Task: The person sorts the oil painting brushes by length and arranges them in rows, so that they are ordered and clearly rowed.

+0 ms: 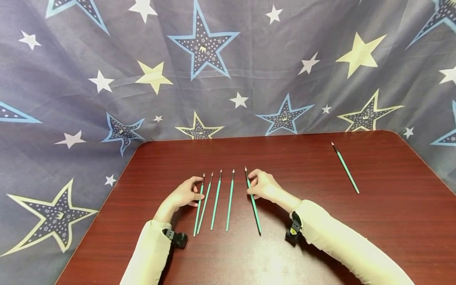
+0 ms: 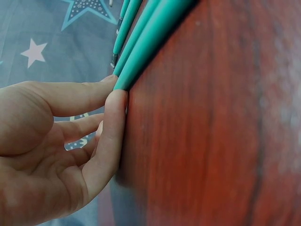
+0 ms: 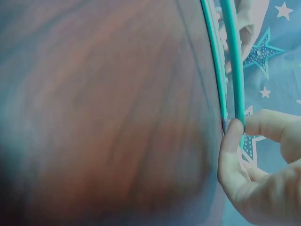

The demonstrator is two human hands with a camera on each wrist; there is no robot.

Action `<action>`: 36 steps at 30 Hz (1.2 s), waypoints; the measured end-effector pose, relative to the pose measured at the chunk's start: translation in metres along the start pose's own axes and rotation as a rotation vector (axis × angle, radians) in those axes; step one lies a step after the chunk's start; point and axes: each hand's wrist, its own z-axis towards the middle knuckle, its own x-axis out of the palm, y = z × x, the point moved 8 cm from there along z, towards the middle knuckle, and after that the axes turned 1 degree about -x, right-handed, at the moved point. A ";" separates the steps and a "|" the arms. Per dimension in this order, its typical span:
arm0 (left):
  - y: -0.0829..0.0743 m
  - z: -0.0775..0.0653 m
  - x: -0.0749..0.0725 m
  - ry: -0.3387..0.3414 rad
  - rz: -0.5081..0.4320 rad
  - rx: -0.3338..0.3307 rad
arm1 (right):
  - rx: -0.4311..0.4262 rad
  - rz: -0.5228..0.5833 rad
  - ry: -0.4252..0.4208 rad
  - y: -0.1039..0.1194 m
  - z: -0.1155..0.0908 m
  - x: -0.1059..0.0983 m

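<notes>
Several thin paintbrushes with turquoise handles and dark ferrules lie side by side on the table, tips toward the back. My left hand [image 1: 185,192] pinches the leftmost paintbrush [image 1: 198,209] between thumb and finger; in the left wrist view its handle [image 2: 146,52] runs into that pinch. A second paintbrush [image 1: 204,211] lies very close on its right. Between the hands are two more paintbrushes, one [image 1: 215,206] nearer the left and one [image 1: 230,206] nearer the right. My right hand [image 1: 264,185] pinches another paintbrush [image 1: 255,211], whose handle [image 3: 235,61] stands apart from the others in the right wrist view.
One more paintbrush [image 1: 345,168] lies alone at the back right of the reddish-brown wooden table [image 1: 295,158]. A grey cloth [image 1: 246,59] with stars hangs behind the table. Each wrist wears a strap with a small black camera [image 1: 179,240].
</notes>
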 end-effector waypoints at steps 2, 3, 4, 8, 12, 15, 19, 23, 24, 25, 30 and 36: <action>0.001 0.001 0.000 -0.003 -0.004 -0.006 | 0.007 0.018 0.000 -0.002 0.000 -0.005; 0.001 0.001 0.000 -0.005 -0.005 -0.013 | 0.006 0.026 0.000 -0.003 0.001 -0.008; 0.001 0.001 0.000 -0.005 -0.004 -0.016 | 0.008 0.036 -0.001 -0.004 0.001 -0.011; 0.000 0.001 0.000 -0.007 -0.007 -0.021 | -0.006 0.076 0.000 -0.008 0.003 -0.021; 0.000 0.001 0.000 -0.005 -0.008 -0.016 | -0.020 0.134 0.009 -0.010 0.004 -0.029; 0.000 0.001 0.000 0.002 -0.010 -0.012 | -0.022 0.165 0.009 -0.010 0.004 -0.035; 0.001 0.001 0.000 0.006 -0.011 -0.007 | -0.032 0.170 0.008 -0.010 0.004 -0.045; 0.002 0.001 0.000 0.004 -0.013 -0.018 | -0.037 0.164 0.009 -0.011 0.003 -0.055; 0.001 0.001 0.000 0.005 -0.011 -0.015 | -0.038 0.168 0.008 -0.012 0.003 -0.058; 0.001 0.001 0.000 0.006 -0.009 -0.012 | -0.043 0.166 0.008 -0.013 0.004 -0.060; -0.001 0.000 0.000 0.008 -0.008 -0.017 | -0.037 0.155 -0.003 -0.020 0.004 -0.072; 0.000 0.000 0.001 0.005 -0.006 -0.021 | -0.040 0.142 -0.016 -0.028 0.001 -0.086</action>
